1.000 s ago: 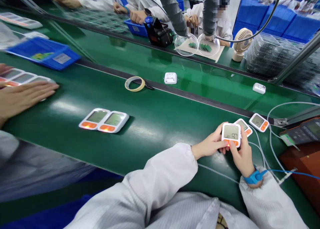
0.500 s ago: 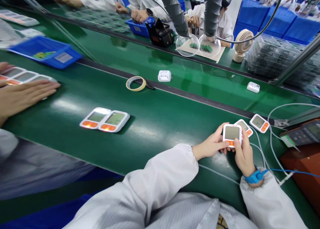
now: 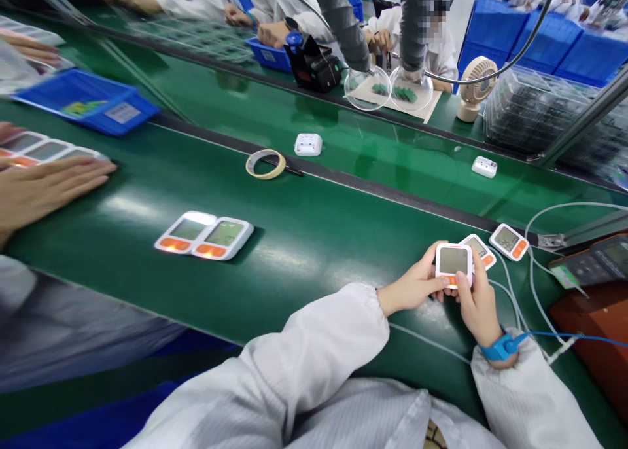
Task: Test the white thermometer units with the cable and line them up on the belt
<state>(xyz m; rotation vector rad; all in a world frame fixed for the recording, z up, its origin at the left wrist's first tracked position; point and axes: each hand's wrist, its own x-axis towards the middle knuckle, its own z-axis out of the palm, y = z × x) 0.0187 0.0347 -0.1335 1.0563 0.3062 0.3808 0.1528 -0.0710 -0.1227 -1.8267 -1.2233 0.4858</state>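
White cases [image 3: 307,144] slid left; hands [image 3: 417,284] [image 3: 477,305] grip monitor [image 3: 454,259], thumbs [image 3: 436,284] at buttons [image 3: 452,281].

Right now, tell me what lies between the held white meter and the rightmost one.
Another orange-buttoned meter, partly behind the held meter, in the head view.

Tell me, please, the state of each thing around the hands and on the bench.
Held device: face up, screen almost blank
Left hand: gripping the device
Right hand: gripping the device
Device pair: side by side, face up, glowing orange
Rightmost device: digits showing
Tape roll: lying flat
Blue tray: holding yellow-green pieces
Wrist strap: fastened
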